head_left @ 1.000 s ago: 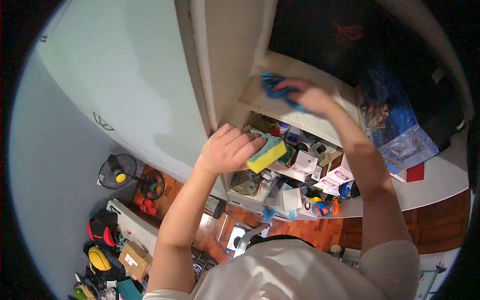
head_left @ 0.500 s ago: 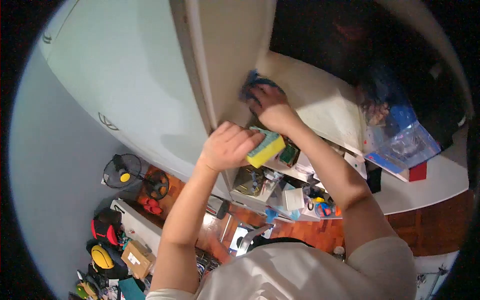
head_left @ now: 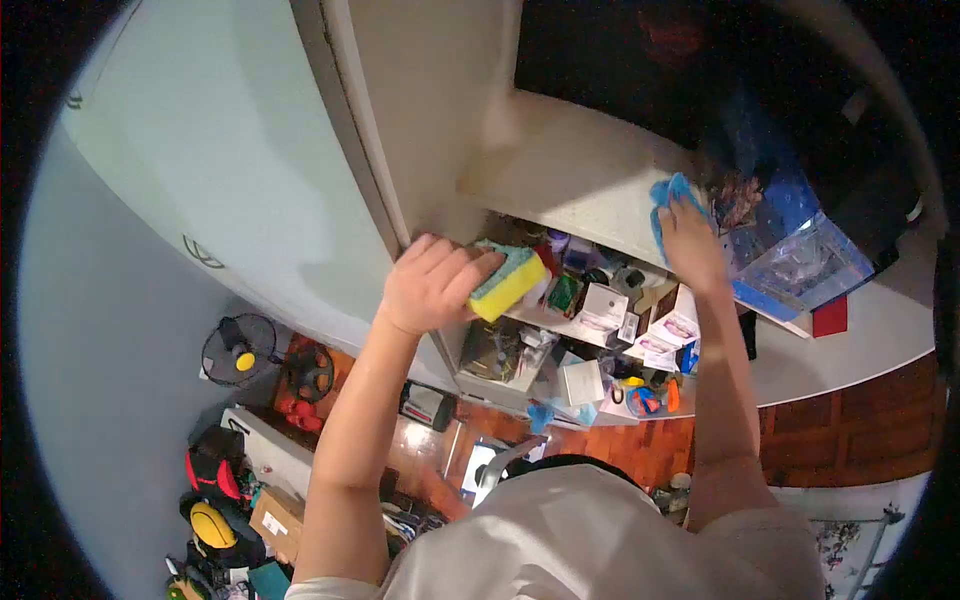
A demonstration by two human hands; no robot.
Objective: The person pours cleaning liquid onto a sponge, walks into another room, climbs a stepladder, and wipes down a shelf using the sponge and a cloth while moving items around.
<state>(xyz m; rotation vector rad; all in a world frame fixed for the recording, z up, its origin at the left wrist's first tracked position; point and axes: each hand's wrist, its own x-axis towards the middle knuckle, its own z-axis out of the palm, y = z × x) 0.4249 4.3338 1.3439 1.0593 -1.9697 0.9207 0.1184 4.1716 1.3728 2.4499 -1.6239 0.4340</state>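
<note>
My left hand (head_left: 432, 285) grips a sponge (head_left: 510, 284), yellow with a green scouring side, near the edge of the cabinet's side panel (head_left: 420, 100). My right hand (head_left: 692, 240) presses a blue cloth (head_left: 676, 190) onto the pale shelf top (head_left: 590, 160), close to its right end. Part of the cloth is hidden under my fingers. Just right of that hand stands a clear and blue plastic case (head_left: 805, 270).
Below the shelf top, open compartments hold small white boxes (head_left: 603, 305) and other clutter. A dark screen-like panel (head_left: 600, 60) rises behind. A red box (head_left: 830, 315) lies at the right. At lower left are a fan (head_left: 240, 348) and a cardboard box (head_left: 277, 522).
My right hand has moved with the blue cloth from the shelf's left inner corner to its right end. My left hand, still holding the sponge, has shifted slightly left in view.
</note>
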